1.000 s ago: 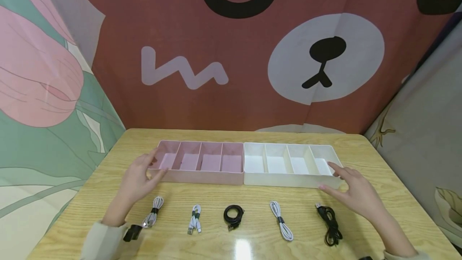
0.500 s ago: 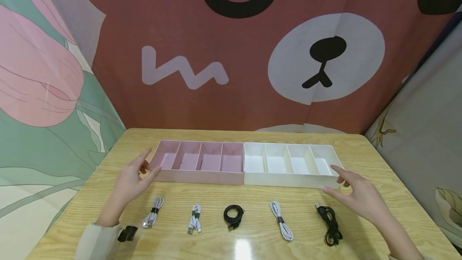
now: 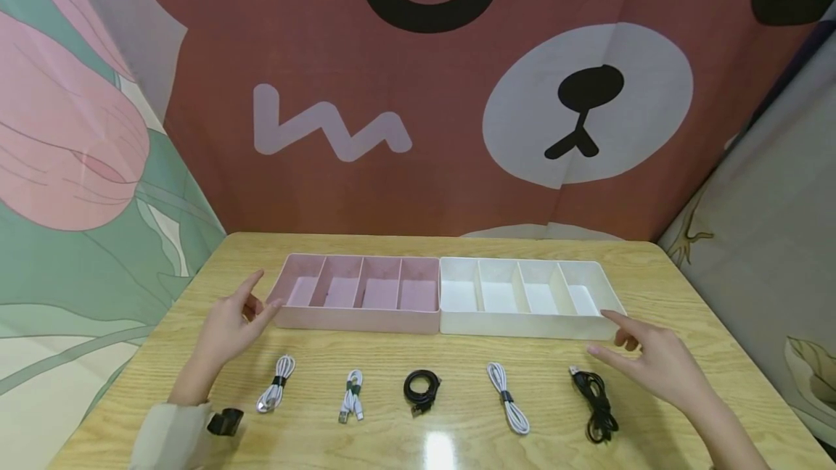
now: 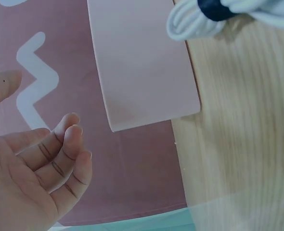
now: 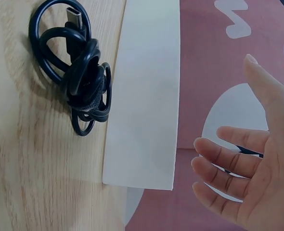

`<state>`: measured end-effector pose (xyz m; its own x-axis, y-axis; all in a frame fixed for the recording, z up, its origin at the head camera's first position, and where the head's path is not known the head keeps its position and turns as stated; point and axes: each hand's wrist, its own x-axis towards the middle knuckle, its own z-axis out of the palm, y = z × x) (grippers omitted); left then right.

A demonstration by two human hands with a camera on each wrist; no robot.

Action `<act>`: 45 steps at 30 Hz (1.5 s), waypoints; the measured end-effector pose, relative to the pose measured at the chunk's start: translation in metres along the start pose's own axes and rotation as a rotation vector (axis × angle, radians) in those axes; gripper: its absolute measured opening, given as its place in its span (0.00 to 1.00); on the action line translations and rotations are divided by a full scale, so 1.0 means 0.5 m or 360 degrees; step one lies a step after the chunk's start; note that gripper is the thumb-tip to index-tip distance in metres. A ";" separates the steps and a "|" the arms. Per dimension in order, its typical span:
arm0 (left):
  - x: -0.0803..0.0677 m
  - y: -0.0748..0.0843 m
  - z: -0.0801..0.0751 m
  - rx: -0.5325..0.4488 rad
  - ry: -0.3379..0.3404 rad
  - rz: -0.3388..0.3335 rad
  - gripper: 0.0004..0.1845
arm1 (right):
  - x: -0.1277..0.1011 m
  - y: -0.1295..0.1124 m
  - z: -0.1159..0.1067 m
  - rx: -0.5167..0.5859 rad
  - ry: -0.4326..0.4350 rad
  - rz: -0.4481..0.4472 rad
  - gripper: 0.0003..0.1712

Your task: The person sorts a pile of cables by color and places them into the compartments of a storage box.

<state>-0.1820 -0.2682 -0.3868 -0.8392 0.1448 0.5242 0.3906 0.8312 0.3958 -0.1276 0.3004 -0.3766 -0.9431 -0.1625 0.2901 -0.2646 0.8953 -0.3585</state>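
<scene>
A pink divided box (image 3: 366, 320) and a white divided box (image 3: 522, 326) stand end to end on the table. My left hand (image 3: 225, 328) hovers just off the pink box's left end, holding nothing, its fingers loosely bent in the left wrist view. Near the white box's right front corner is my right hand (image 3: 660, 363), also holding nothing, thumb and fingers apart. A bundled white cable (image 3: 277, 384) lies close to the left hand. A bundled black cable (image 3: 594, 406) lies by the right hand; its metal plug (image 5: 74, 18) shows in the right wrist view.
Between those cables lie a short white cable (image 3: 351, 399), a coiled black cable (image 3: 421, 390) and another white cable (image 3: 508, 400), all in a row on the wooden table (image 3: 457, 354). A printed bear cloth (image 3: 444, 187) hangs behind the table's back edge.
Both hands have drawn back from the outer ends of the boxes, the left one outward to the left, the right one outward and slightly nearer. Boxes and cables stay in place.
</scene>
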 end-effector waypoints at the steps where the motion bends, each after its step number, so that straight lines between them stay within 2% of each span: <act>1: 0.000 -0.002 0.000 0.0000 -0.0008 -0.0005 0.30 | -0.001 0.000 0.000 0.0002 0.0000 0.0003 0.36; 7: 0.000 -0.015 0.005 0.0017 -0.0042 -0.0046 0.30 | -0.004 0.002 0.003 0.0013 -0.0004 0.0011 0.35; 15: 0.004 -0.035 0.011 -0.0002 -0.0136 -0.0157 0.31 | -0.007 0.001 0.006 0.0015 -0.0052 0.0049 0.36; 22: 0.008 -0.047 0.014 -0.0014 -0.0212 -0.0225 0.32 | -0.012 0.008 0.011 0.0058 -0.0027 0.0015 0.33; 35: 0.015 -0.066 0.027 -0.0054 -0.0281 -0.0294 0.33 | -0.022 0.023 0.021 0.0166 -0.0205 0.0027 0.33; 45: 0.018 -0.079 0.039 -0.0131 -0.0408 -0.0404 0.34 | -0.033 0.040 0.031 0.0293 -0.0347 0.0005 0.31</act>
<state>-0.2125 -0.2892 -0.4123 -0.9767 0.0778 0.1999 0.1781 0.8135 0.5536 -0.1204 0.3148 -0.4023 -0.9598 -0.2631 0.0980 -0.2748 0.8088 -0.5200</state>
